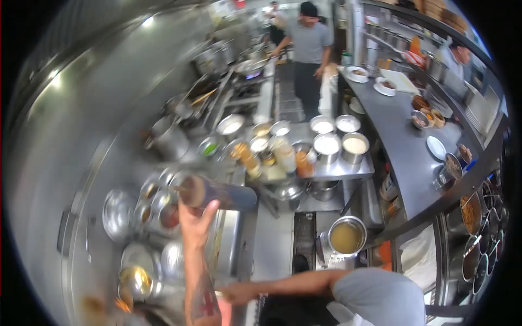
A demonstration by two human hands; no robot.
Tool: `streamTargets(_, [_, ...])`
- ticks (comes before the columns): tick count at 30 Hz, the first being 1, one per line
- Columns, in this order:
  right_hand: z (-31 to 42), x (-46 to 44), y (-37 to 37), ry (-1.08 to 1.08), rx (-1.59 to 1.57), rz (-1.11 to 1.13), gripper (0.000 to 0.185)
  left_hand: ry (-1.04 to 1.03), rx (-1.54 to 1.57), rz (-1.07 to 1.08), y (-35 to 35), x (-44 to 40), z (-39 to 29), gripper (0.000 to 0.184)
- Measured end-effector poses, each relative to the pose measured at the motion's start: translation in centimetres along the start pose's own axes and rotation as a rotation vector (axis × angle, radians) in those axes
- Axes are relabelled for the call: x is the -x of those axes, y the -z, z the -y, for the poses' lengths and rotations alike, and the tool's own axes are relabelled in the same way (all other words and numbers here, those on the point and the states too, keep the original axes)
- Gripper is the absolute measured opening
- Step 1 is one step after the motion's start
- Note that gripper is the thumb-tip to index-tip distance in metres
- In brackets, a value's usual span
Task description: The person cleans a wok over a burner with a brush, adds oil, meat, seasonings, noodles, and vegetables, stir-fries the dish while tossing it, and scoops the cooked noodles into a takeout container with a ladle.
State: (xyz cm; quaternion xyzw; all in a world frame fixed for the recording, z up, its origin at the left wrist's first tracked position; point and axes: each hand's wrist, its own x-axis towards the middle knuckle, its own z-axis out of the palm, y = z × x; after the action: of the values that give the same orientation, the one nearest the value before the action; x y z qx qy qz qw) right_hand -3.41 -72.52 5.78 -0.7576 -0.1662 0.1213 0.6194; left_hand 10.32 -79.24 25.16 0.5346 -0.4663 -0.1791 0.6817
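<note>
My left hand (197, 223) is raised, with its fingers round a squeeze bottle (231, 196) of dark liquid. The bottle lies nearly level, its nozzle end toward the left. Lower down, my right hand (238, 293) reaches across from the right, close to my left forearm. That forearm and blur hide its fingers, so I cannot tell whether it holds anything. A pinkish-red container (224, 311) shows just below it. Left of my forearm are a metal bowl with yellowish contents (136, 280) and a shiny rounded metal vessel (173, 259).
Flames (123, 305) show at the lower left. Ahead, a steel table (340, 169) carries pots of white liquid and several squeeze bottles (304, 164). A pot of yellowish liquid (347, 237) stands at right. A co-worker (310, 41) is by the stoves; a counter (399, 138) runs along the right.
</note>
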Motion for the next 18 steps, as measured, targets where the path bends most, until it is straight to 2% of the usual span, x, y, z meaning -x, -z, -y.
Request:
streamTargets(2, [-3.5,-5.6,-5.3,0.131,0.083,0.006,0.044,-0.021,0.041,-0.109,0.4,9.6,-6.9,0.050])
streamTargets(3, [-1.5,-6.8,-7.3,0.078,0.015,0.046,0.042,-0.049,0.071,-0.203,0.7,15.1,-9.8,0.046])
streamTargets(4, [1.2,-7.2,-8.3,-0.021,-0.106,0.083,0.040,0.092,-0.129,-0.198,2.2,20.2,-12.3,0.046])
streamTargets(5, [2.8,-8.7,-9.2,-0.130,-0.245,0.120,0.038,0.127,-0.338,-0.311,3.7,25.4,-13.6,0.051])
streamTargets(6, [3.8,-10.4,-10.9,-0.242,-0.426,0.154,0.037,-0.004,-0.391,-0.441,5.0,30.3,-15.1,0.056])
streamTargets(7, [4.7,-12.3,-12.7,-0.328,-0.587,0.177,0.035,-0.044,-0.558,-0.550,7.2,34.8,-17.4,0.063])
streamTargets(8, [5.6,-13.9,-15.1,-0.375,-0.674,0.202,0.033,0.246,-0.552,-0.608,9.7,39.2,-21.1,0.064])
streamTargets(9, [6.4,-14.6,-18.0,-0.422,-0.720,0.237,0.031,0.229,-0.727,-0.703,13.2,43.5,-22.1,0.075])
streamTargets(10, [7.2,-15.2,-20.0,-0.457,-0.742,0.251,0.029,0.335,-1.074,-0.831,15.7,47.2,-24.0,0.071])
streamTargets(11, [8.8,-15.1,-21.4,-0.473,-0.674,0.271,0.029,0.580,-0.934,-0.807,18.7,49.6,-26.5,0.072])
streamTargets(12, [10.5,-15.5,-22.4,-0.480,-0.613,0.282,0.029,0.691,-1.172,-0.780,22.8,52.9,-26.9,0.071])
streamTargets(13, [10.7,-16.0,-23.4,-0.472,-0.621,0.278,0.029,0.776,-1.278,-0.715,25.8,54.7,-28.2,0.069])
streamTargets(15, [10.8,-16.8,-25.4,-0.474,-0.470,0.298,0.027,1.215,-1.566,-0.572,31.7,57.5,-28.8,0.069])
streamTargets(17, [11.8,-18.0,-26.8,-0.450,-0.494,0.332,0.024,1.428,-1.749,-0.454,35.1,59.3,-28.6,0.065])
streamTargets(18, [12.1,-18.3,-27.5,-0.441,-0.518,0.372,0.022,1.424,-1.760,-0.446,36.3,60.2,-28.2,0.065])
